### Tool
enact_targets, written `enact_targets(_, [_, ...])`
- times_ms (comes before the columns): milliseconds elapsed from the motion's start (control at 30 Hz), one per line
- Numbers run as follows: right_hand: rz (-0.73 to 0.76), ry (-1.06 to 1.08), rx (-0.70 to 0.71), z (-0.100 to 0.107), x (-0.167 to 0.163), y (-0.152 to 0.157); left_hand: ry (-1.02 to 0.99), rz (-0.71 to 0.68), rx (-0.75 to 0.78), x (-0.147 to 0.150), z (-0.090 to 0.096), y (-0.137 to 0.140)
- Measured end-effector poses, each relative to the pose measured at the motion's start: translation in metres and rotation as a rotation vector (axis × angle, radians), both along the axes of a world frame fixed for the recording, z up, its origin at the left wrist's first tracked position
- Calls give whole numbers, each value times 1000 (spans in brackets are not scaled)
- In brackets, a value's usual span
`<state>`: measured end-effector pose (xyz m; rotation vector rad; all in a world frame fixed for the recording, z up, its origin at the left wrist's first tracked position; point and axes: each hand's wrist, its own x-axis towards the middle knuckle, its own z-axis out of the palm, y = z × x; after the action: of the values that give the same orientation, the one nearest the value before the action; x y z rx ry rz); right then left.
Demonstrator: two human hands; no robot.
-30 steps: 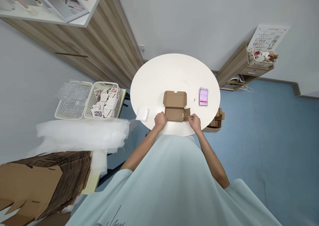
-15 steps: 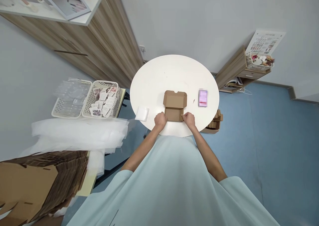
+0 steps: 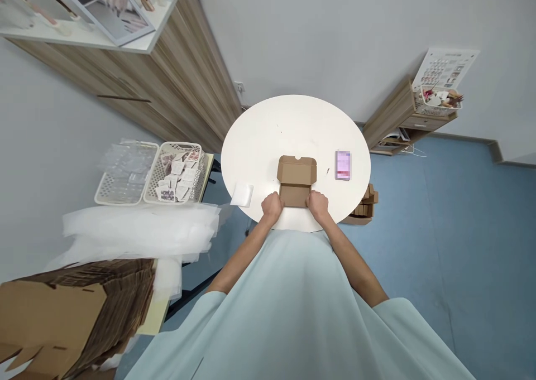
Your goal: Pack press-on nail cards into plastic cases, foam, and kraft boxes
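A small brown cardboard box lies on the white oval table near its front edge, its lid raised at the back. My left hand grips the box's near left side with fingers curled. At the near right side, my right hand is closed on the box wall in the same way. The fingertips of both hands are partly hidden. To the right on the table lies a pink-purple packet, its face blurred. A folded white sheet or pouch rests at the table's left edge.
On the left stand white baskets, one with clear plastic packs, one with printed cards. White wrapping sheets and stacked flat cardboard lie nearer. A carton of small boxes sits on the floor at right, below a wooden cabinet.
My right hand has gone from pinching at the box's right corner to a closed grip on its side. The whole view has shifted slightly; the box stays in place on the table.
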<state>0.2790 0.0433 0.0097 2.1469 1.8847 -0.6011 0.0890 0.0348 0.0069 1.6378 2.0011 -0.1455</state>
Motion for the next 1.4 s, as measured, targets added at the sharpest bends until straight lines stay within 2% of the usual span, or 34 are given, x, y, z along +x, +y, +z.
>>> enact_targets(133, [0, 3, -7, 7, 2, -4, -53, 30, 23, -4, -7, -5])
enact_targets(233, [-36, 13, -1, 16, 4, -8, -129, 105, 76, -22, -14, -8])
enact_targets(333, [-89, 52, 41, 26, 9, -17, -133, 224, 220, -61, -19, -10])
enact_targets(400, [-113, 93, 55, 31, 12, -24, -50, 309, 298, -94, -21, -10])
enact_targets(500, [-146, 152, 50, 36, 15, -34, 60, 389, 305, -136, -23, -10])
enact_targets(600, [-162, 196, 51, 38, 14, -39, 94, 345, 265, -156, -25, -8])
enact_targets(667, [-163, 218, 57, 39, 12, -39, 114, 323, 269, -156, -27, -7])
enact_targets(800, [-163, 249, 77, 44, 9, -38, 99, 367, 316, -143, -27, -8])
enact_targets(1033, [-151, 295, 101, 55, 3, -31, -39, 364, 301, -135, -12, -13])
enact_targets(1200, [-114, 458, 211, 64, 4, -25, -230, 250, 394, -115, 5, -13])
enact_targets(1300, [-27, 643, 331, 70, 3, -23, -386, 155, 462, -88, 19, -10])
enact_targets(1400, [56, 760, 354, 73, 2, -21, -504, 66, 450, -60, 33, -5])
